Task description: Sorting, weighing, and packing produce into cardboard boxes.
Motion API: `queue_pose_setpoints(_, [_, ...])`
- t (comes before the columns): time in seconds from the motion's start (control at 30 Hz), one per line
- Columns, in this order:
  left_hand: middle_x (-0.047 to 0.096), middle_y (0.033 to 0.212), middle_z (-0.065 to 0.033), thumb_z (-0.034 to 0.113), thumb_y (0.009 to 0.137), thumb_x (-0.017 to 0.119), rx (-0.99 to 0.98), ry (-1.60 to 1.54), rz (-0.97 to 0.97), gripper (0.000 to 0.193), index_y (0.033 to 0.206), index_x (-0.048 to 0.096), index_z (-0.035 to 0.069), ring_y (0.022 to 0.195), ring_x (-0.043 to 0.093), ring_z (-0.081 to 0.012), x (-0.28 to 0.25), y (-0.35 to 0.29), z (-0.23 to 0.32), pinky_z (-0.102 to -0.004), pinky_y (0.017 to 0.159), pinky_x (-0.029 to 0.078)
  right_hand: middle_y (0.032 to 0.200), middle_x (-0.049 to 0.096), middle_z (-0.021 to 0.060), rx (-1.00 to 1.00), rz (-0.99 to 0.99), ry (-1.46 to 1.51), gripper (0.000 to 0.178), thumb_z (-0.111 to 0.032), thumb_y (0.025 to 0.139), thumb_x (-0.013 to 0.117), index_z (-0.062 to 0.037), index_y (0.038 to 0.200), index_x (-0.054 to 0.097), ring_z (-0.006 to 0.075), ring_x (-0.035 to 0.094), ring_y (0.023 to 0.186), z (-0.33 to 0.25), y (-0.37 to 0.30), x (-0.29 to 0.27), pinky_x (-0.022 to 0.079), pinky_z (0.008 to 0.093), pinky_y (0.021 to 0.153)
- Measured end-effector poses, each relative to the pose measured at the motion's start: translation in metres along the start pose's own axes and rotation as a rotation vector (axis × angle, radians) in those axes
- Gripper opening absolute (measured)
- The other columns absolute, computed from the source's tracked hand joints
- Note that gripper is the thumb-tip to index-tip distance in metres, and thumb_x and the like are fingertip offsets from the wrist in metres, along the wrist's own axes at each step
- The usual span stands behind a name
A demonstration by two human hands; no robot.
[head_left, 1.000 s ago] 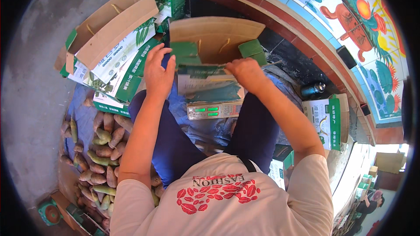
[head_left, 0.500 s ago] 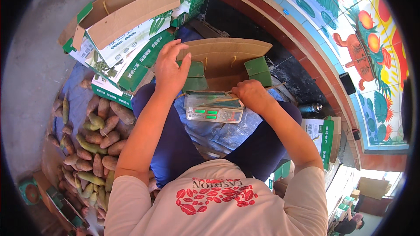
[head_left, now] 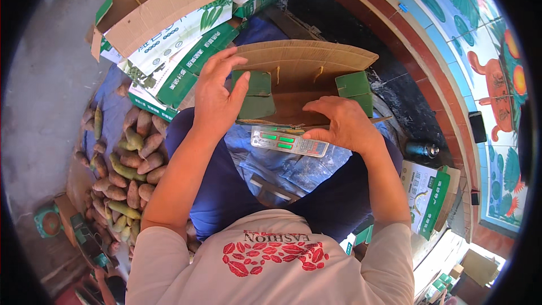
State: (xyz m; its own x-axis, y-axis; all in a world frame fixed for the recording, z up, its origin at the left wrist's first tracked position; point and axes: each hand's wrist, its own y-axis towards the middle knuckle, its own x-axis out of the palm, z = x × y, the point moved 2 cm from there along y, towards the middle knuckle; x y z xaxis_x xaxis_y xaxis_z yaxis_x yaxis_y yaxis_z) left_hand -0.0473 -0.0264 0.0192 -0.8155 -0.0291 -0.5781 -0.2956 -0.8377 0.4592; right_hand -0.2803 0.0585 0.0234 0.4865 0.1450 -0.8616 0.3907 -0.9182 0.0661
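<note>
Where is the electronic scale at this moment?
In the head view, the scale sits near the centre, just below the open cardboard box, on clear plastic over the person's lap. The right hand rests beside it, nearer than the left hand.

The person wears a pale, cream-coloured short-sleeved T-shirt (head_left: 271, 265) — its chest carries a red print (head_left: 275, 255) of leaf- or petal-like shapes with a line of dark lettering above. The sleeves end above the elbows, leaving both forearms bare. Below the shirt come dark navy-blue trousers (head_left: 220, 192), loose over the thighs. The left hand (head_left: 217, 99) and the right hand (head_left: 341, 124) are bare — no gloves, rings or watch can be seen.
</note>
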Motion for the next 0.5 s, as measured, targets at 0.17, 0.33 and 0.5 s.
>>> queue_pose_setpoints(0.17, [0.056,0.118,-0.0127,0.013,0.081,0.062,-0.002,0.035,-0.001,0.022,0.101,0.061,0.004,0.109,0.054,-0.0258,0.0,-0.004,0.0,-0.0345,0.093,0.04,0.091,0.063,0.014,0.118,0.041,0.172,0.045,-0.036,0.069,0.073,-0.003,0.097,0.063,0.0319,0.061,0.084,0.005,-0.003,0.006,0.048,0.0384,0.073])
queue_pose_setpoints(0.33, [0.056,0.117,-0.0133,0.006,0.08,0.062,0.022,-0.07,0.055,0.02,0.1,0.062,0.005,0.106,0.054,-0.0257,-0.011,0.001,0.004,-0.0333,0.089,0.042,0.088,0.063,0.014,0.052,0.009,0.194,0.045,-0.032,0.066,0.076,-0.0008,0.097,0.063,0.0306,0.061,0.078,-0.004,-0.003,0.005,0.049,0.0379,0.069])
queue_pose_setpoints(0.5, [0.056,0.118,-0.0073,0.004,0.086,0.057,-0.177,-0.379,0.195,0.019,0.103,0.063,0.009,0.104,0.053,-0.0143,-0.063,-0.012,-0.009,-0.0269,0.082,0.043,0.086,0.063,0.0144,0.108,-0.01,0.163,0.042,-0.025,0.061,0.078,-0.0012,0.092,0.063,0.0345,0.06,0.079,-0.01,-0.007,0.003,0.048,0.0392,0.068])
